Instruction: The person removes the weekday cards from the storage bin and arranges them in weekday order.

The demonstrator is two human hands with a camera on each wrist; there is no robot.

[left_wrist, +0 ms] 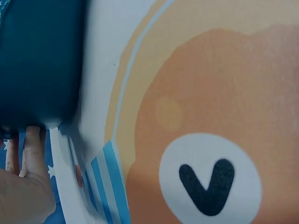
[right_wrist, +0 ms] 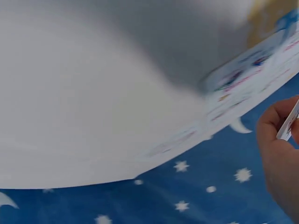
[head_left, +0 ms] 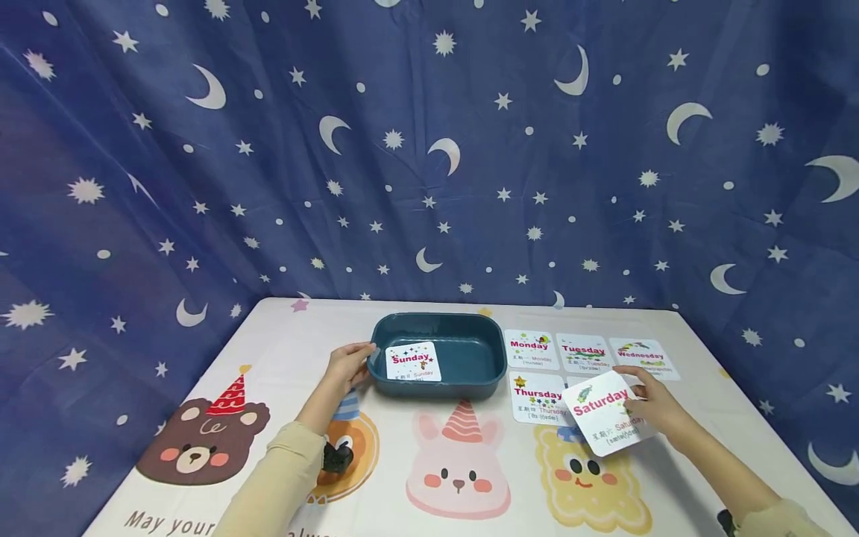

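Note:
A dark teal rectangular bin (head_left: 470,389) stands on the table with a white "Sunday" card (head_left: 414,362) lying in it. My left hand (head_left: 347,367) rests against the bin's left end. In the left wrist view, the fingers (left_wrist: 33,151) look straight where they touch the bin's wall; the thumb cannot be made out there. My right hand (head_left: 654,406) pinches a white "Saturday" card (head_left: 597,410) by its right side, raised and tilted above the table. Near it lie the "Monday" (head_left: 532,350), "Tuesday" (head_left: 584,353), "Wednesday" (head_left: 640,354) and "Thursday" (head_left: 537,395) cards. The raised card mostly covers another card.
The table wears a white cloth printed with a bear (head_left: 201,440), a pink rabbit (head_left: 458,477) and other cartoon figures. Behind it hangs a dark blue curtain (head_left: 429,164) with white moons and stars. The flat cards lie right of the bin in two rows.

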